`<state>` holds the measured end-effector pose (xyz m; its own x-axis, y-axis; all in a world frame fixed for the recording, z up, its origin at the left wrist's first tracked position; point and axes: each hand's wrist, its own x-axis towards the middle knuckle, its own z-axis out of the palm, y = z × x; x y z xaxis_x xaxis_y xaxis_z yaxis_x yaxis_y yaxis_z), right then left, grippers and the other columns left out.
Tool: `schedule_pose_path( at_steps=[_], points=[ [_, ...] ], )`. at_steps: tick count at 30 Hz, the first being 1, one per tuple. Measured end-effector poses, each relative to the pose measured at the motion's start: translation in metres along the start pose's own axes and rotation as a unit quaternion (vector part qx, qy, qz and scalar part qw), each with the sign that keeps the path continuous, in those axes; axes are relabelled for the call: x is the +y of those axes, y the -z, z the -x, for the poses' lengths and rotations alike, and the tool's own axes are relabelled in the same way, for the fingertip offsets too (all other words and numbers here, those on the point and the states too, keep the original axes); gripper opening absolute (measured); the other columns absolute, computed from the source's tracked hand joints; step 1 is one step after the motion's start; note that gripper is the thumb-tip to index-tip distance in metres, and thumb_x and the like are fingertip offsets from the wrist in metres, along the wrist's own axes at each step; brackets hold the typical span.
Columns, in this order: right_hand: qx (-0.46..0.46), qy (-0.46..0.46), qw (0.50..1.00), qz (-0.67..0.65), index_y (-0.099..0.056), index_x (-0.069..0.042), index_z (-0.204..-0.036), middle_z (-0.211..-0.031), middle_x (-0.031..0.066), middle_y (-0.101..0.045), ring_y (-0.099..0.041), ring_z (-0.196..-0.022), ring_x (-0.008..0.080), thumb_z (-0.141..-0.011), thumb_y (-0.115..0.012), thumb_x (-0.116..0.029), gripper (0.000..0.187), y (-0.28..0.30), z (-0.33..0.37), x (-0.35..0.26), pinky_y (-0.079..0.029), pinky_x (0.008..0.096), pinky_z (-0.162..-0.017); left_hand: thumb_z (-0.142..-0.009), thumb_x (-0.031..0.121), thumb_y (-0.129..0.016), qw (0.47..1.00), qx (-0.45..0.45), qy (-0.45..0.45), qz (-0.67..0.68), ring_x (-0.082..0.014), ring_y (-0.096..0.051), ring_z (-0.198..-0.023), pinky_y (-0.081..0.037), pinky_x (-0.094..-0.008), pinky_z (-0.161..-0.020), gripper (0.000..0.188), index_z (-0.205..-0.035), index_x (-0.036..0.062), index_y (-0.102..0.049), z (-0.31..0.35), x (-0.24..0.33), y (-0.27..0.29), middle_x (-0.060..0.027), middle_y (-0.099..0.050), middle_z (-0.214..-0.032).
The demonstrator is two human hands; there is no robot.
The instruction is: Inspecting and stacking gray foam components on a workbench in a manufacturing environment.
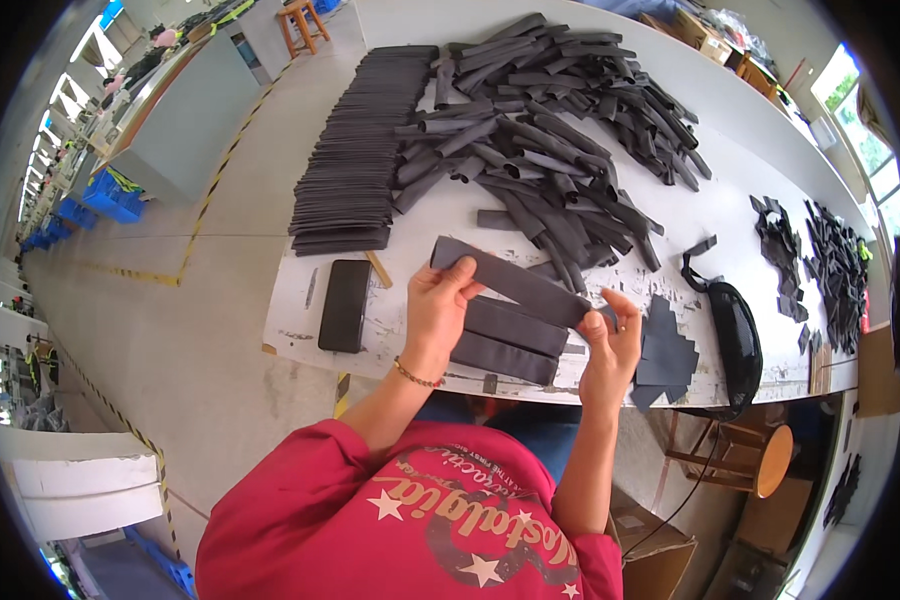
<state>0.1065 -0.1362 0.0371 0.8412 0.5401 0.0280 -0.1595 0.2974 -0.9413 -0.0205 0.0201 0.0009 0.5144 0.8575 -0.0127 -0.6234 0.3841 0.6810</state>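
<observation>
A dark grey fabric strip (pixel 515 281) is stretched between my two hands, just above the near edge of the table. My left hand (pixel 438 305) pinches its left end, thumb on top. At the other end my right hand (pixel 610 345) grips the corner between thumb and fingers. Beneath it, more flat dark strips (pixel 505 350) lie side by side on the white table (pixel 295 275). Right of my right hand is a fanned pile of small dark fabric pieces (pixel 667 352). A black phone-like slab (pixel 346 306) rests to the left, near a thin wooden stick (pixel 378 268).
Behind my hands spreads a heap of rolled dark strips (pixel 550 140), beside a long neat stack of flat strips (pixel 355 150). A black glossy object (pixel 738 345) and loose dark scraps (pixel 782 255) lie right. A wooden stool (pixel 765 462) and cardboard box (pixel 650 545) stand below.
</observation>
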Motion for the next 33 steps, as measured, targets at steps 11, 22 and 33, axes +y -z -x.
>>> schedule_pose_path(
  at_steps=[11, 22, 33],
  points=[
    [-0.028, -0.014, 0.997, 0.074, -0.067, 0.0, -0.09, -0.081, -0.003, -0.063, -0.053, -0.073, 0.0037, -0.087, -0.071, -0.005, 0.007, 0.01, -0.005, 0.024, -0.043, 0.0195, -0.069, -0.091, 0.007, -0.064, 0.995, 0.001, 0.091, 0.028, -0.0219, -0.068, -0.091, -0.057, -0.0345, -0.081, 0.013, -0.102, 0.001, -0.066, -0.004, -0.021, 0.017, -0.0111, -0.069, -0.095],
    [-0.062, 0.309, 0.916, 0.246, -0.062, -0.002, -0.084, -0.082, 0.0065, -0.063, -0.058, -0.077, 0.0185, -0.074, -0.07, 0.012, 0.019, 0.001, 0.02, 0.004, -0.046, 0.0273, -0.069, -0.094, 0.013, -0.062, 0.999, -0.051, 0.015, 0.012, -0.0242, -0.068, -0.088, -0.056, -0.0362, -0.081, 0.021, -0.109, 0.0002, -0.06, -0.009, 0.007, -0.001, -0.0129, -0.067, -0.099],
    [-0.175, 0.423, 0.784, 0.419, -0.071, -0.01, -0.1, -0.114, 0.0082, -0.06, -0.058, -0.095, 0.0274, -0.058, -0.084, -0.005, 0.044, -0.001, 0.021, 0.014, -0.048, 0.0379, -0.08, -0.091, 0.021, -0.066, 0.979, -0.028, 0.182, -0.093, -0.0225, -0.069, -0.081, -0.059, -0.0335, -0.069, 0.03, -0.106, -0.0051, -0.064, 0.018, 0.002, -0.006, -0.0125, -0.069, -0.095]
  ],
)
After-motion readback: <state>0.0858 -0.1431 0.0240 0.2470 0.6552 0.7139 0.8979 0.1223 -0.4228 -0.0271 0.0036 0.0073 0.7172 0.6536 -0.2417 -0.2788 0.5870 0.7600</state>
